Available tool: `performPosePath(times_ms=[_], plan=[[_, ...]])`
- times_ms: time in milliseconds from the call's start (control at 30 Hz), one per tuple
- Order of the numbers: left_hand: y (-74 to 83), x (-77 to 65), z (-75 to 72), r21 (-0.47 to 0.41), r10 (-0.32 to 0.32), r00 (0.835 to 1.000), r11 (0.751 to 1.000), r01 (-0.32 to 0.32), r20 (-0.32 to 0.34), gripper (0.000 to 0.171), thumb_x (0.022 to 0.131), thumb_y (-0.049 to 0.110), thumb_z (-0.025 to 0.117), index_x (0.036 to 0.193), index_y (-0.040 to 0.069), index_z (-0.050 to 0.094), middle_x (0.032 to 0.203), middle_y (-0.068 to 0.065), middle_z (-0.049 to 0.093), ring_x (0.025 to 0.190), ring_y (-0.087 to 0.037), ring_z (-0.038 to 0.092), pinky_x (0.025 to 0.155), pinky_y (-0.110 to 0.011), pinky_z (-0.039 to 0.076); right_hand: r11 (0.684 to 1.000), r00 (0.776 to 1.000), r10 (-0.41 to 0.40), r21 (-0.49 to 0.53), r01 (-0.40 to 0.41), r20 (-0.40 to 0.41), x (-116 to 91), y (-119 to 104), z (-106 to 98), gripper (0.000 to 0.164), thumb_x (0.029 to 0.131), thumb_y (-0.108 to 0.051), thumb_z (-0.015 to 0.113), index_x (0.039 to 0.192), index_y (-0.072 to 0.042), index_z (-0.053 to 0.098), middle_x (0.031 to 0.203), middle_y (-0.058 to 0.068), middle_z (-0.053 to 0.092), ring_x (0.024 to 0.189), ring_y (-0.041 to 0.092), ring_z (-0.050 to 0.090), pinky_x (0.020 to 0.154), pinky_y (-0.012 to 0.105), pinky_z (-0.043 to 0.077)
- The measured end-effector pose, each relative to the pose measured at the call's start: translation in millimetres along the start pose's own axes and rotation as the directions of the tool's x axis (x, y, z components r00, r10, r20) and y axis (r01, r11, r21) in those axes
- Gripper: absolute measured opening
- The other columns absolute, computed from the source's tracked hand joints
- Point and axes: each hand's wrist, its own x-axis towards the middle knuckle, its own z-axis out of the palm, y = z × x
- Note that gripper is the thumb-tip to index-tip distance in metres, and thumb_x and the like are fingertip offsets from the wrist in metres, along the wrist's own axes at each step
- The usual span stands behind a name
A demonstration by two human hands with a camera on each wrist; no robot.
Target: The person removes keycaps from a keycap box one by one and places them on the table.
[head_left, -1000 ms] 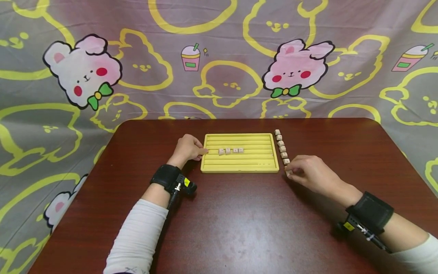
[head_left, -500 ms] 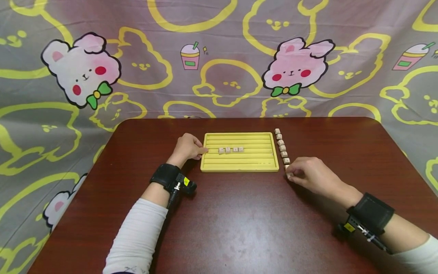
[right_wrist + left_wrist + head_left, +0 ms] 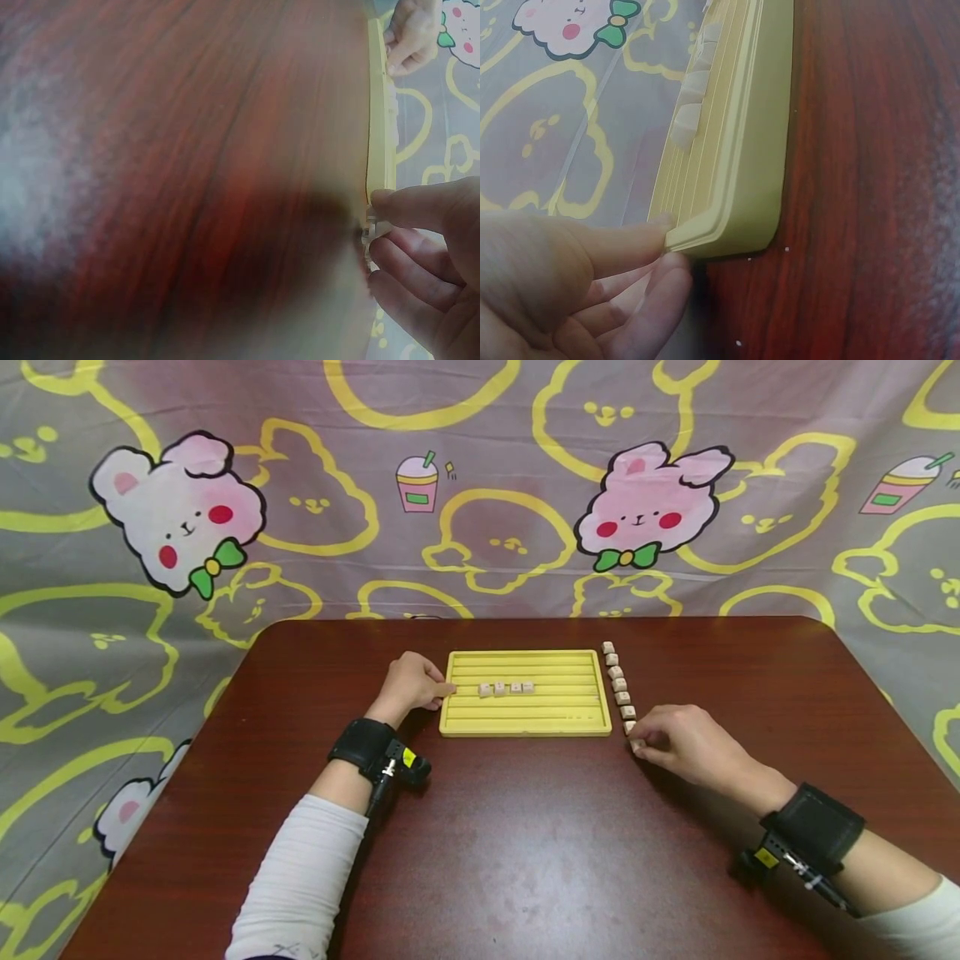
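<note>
A shallow yellow tray (image 3: 525,728) with raised ridges lies on the table, and several small off-white keycaps (image 3: 515,688) sit in a row across its middle. My left hand (image 3: 411,683) pinches the tray's left edge between thumb and fingers; the left wrist view shows this grip at a corner of the rim (image 3: 705,238). Right of the tray, more keycaps (image 3: 620,685) form a line on the tabletop. At that line's near end my right hand (image 3: 686,739) pinches one keycap (image 3: 373,231), mostly covered by the fingers. Markings on the keycaps are too small to read.
The dark reddish-brown table (image 3: 495,843) extends in front of the tray and to both sides. Behind it hangs a patterned cloth (image 3: 480,435) with cartoon rabbits. Each wrist wears a black strap with a small camera (image 3: 416,768).
My right hand has shifted slightly nearer and to the right with its keycap, and the keycap just beyond it shows more. The left hand keeps its hold on the tray.
</note>
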Motion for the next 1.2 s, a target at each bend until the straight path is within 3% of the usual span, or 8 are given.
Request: performPosePath(times_ms=[1200], plan=[[-1.5,-2.5,-1.8,0.003,0.01,1.0,1.0,-0.01,0.004,0.026,0.084,0.016,0.079,0.1,-0.003,0.074,0.097,-0.022,0.073,0.056,-0.01,0.068,0.058,-0.025,0.061,1.0,0.999,0.025,0.003,-0.025,-0.02,-0.7,2.1,4.7,0.016,0.078,-0.011,0.083,0.093,-0.015,0.076,0.085,-0.006,0.071,0.074,0.006,0.065,0.066,0.025,0.055]])
